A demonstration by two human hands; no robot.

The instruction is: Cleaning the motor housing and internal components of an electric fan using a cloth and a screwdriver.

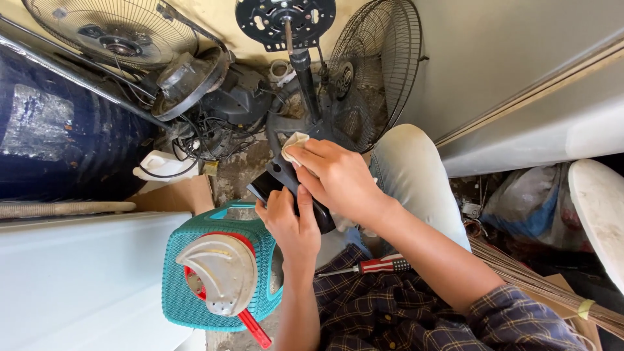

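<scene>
Black plastic fan blade [286,177], beside the teal stool [195,286]: your left hand [289,224] grips it steady while your right hand [335,179] presses a cloth [294,142] against it.

A teal stool [188,286] stands low on the left, with a grey metal cover [221,272] lying on its seat over a red tool [253,328]. A red-handled screwdriver [374,266] rests on the plaid lap. Against the far wall lean two fan grilles [114,29] [377,71], with a round black motor plate [286,21] on a pole between them and tangled wires [208,140] beneath. A dark blue drum [58,130] fills the left. A broom [552,289] lies on the right, beside what may be a plastic bag [526,201].
</scene>
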